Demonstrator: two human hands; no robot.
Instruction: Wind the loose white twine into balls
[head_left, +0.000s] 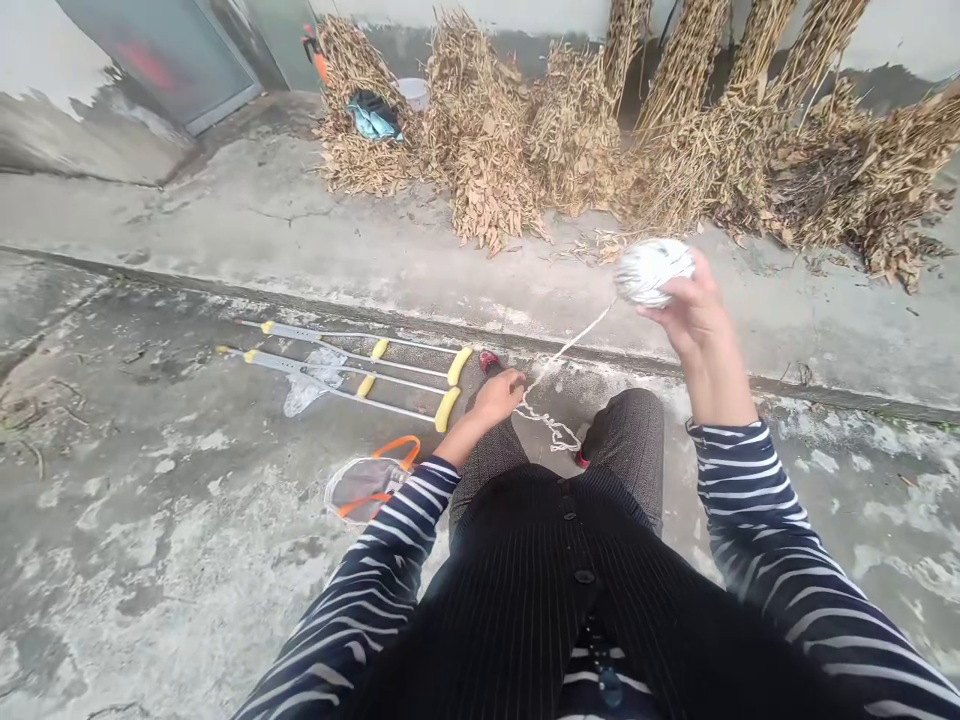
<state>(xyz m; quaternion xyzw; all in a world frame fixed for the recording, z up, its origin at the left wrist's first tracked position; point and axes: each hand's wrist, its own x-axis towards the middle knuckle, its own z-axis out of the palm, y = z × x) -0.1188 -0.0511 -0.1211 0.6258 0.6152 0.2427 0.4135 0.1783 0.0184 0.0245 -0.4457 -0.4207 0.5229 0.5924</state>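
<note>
The fingers of the right hand are curled around a round ball of wound white string, held raised in front of the person, above the right knee. From the ball a thin white strand slants down to the left hand, whose fingers are bent closed about it just above the left knee. Below that hand the strand ends in a loose white tangle lying on the grey concrete ground between the knees. Just left of the left sleeve lies a clear plastic bag with orange handles, and beyond it a pair of metal crutches with yellow grips. Bundles of dry brown stalks lean along the far wall.
</note>
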